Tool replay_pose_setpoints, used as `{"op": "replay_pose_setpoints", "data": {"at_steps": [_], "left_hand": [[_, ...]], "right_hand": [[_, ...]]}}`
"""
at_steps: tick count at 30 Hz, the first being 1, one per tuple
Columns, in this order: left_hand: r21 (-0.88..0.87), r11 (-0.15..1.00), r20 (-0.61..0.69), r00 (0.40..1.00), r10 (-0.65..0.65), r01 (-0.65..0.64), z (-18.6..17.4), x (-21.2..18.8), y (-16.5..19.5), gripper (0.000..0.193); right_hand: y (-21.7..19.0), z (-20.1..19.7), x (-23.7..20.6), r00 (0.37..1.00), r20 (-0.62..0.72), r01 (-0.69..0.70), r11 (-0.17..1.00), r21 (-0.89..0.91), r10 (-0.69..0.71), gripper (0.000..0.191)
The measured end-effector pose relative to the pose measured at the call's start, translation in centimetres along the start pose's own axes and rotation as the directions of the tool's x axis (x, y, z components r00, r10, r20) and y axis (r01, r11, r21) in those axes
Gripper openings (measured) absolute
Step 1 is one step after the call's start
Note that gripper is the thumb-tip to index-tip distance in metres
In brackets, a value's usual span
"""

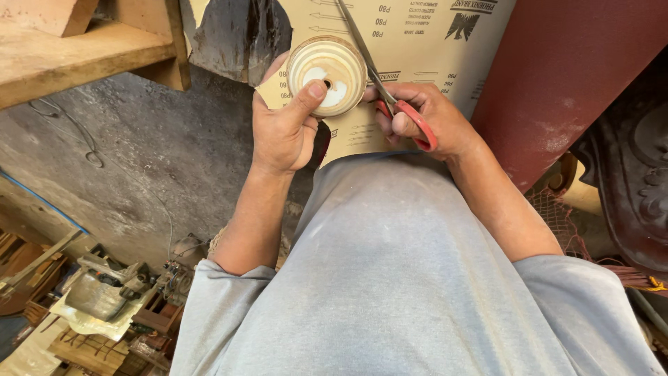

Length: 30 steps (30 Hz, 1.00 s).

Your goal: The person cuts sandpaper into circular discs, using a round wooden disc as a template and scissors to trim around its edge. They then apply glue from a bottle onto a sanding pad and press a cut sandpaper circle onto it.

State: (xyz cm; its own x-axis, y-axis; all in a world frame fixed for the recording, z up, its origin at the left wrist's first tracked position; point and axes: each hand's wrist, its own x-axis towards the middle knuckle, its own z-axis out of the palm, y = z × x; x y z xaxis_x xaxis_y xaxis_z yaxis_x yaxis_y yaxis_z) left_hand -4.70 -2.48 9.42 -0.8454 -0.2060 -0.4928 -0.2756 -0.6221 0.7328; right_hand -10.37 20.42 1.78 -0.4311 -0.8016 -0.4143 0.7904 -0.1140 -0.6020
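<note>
A: State the position of the round disc.

B: The round disc (327, 75), cream-coloured with concentric rings and a small hole near its centre, lies flat against the tan sandpaper sheet (417, 42). All positions below are given relative to this disc.

A: Left hand condition?

B: The left hand (282, 129) sits just below and to the left of the disc. Its thumb is pressed onto the disc face beside the centre hole; the remaining fingers wrap behind the sheet edge, so disc and sheet are pinched together.

A: Right hand condition?

B: The right hand (428, 118) is to the right of the disc and slightly lower. Its fingers are closed through the red handles of the scissors (390, 97), gripping them firmly.

A: Blade position?

B: The metal blades run up and to the left from the handles, passing just beside the disc's right rim and continuing above it across the sheet. Whether the blades are parted cannot be told.

A: Surroundings?

B: A wooden shelf (83, 45) lies well to the left of the disc. A dark red panel (563, 83) stands well to the right. The person's grey shirt (403, 278) fills the area below. Cluttered tools (104, 292) lie far below and to the left.
</note>
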Motion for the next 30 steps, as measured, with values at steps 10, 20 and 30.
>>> {"op": "replay_pose_setpoints", "data": {"at_steps": [10,20,30], "left_hand": [[-0.007,1.0,0.007,1.0,-0.011,0.011,-0.4,0.1,-0.2,0.042],[-0.046,0.999,0.015,1.0,-0.019,0.019,-0.8,0.5,-0.4,0.042],[-0.136,0.989,0.05,0.998,-0.048,0.055,-1.2,1.0,-0.6,0.04]], "right_hand": [[-0.8,-0.5,0.2,0.999,-0.034,-0.031,0.995,-0.092,0.028,0.082],[-3.0,-0.2,0.5,0.998,-0.039,-0.046,0.984,-0.172,0.04,0.07],[-5.0,0.6,-0.1,0.988,-0.056,-0.15,0.979,-0.14,0.143,0.059]]}}
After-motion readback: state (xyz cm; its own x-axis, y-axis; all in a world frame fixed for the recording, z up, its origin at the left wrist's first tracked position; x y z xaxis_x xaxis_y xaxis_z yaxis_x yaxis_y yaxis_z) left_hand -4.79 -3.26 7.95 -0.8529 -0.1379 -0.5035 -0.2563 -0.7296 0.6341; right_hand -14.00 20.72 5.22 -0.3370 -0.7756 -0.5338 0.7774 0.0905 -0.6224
